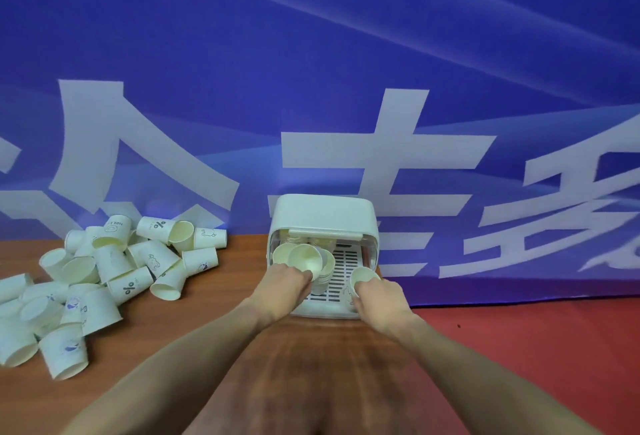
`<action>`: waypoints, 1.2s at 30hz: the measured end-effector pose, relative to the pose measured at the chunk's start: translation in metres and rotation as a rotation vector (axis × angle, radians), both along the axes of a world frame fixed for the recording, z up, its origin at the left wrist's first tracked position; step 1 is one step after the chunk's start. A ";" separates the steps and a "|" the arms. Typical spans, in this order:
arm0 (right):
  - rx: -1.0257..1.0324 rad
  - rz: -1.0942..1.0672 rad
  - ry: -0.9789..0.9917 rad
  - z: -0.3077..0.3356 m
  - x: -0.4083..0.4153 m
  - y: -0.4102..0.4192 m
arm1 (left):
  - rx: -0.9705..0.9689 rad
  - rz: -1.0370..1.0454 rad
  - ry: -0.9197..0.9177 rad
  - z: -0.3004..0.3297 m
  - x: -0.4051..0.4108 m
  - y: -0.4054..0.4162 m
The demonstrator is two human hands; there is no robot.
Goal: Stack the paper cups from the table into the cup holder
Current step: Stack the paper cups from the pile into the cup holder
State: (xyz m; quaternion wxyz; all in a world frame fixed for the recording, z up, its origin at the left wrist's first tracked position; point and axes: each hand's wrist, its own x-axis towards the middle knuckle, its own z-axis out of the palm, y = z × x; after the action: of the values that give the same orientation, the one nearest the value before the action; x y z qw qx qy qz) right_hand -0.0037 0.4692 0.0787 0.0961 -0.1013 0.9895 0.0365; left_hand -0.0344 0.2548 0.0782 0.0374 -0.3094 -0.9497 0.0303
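A white box-shaped cup holder [322, 212] with a slotted tray stands on the wooden table against the banner. Inside its left half rise stacks of cream paper cups [327, 261]. My left hand [282, 287] grips a tilted paper cup [306, 258] at the top of the front stack. My right hand [379, 297] holds another paper cup [362, 278] upright over the right side of the tray. A heap of loose paper cups [114, 271] lies on the table at the left.
A blue banner with large white characters [346, 88] hangs right behind the table. The wooden table [221, 323] ends just right of the holder, where a red floor [536, 348] shows below the banner.
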 end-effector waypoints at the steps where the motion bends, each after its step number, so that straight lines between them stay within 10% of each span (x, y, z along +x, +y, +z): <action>1: 0.003 -0.012 0.000 0.000 0.002 0.006 | -0.002 0.028 -0.018 -0.001 -0.003 0.006; 21: 0.008 -0.059 -0.036 -0.027 -0.023 0.038 | -0.320 0.033 -0.254 -0.043 -0.057 0.038; 36: -0.063 0.101 0.233 -0.004 -0.026 0.007 | -0.043 0.063 -0.032 -0.041 -0.051 0.005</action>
State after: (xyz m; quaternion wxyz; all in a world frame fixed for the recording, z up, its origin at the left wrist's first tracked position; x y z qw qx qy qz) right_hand -0.0300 0.4760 0.0746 -0.0245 -0.1488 0.9883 0.0217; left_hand -0.0851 0.2595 0.0370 0.0143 -0.2805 -0.9586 0.0471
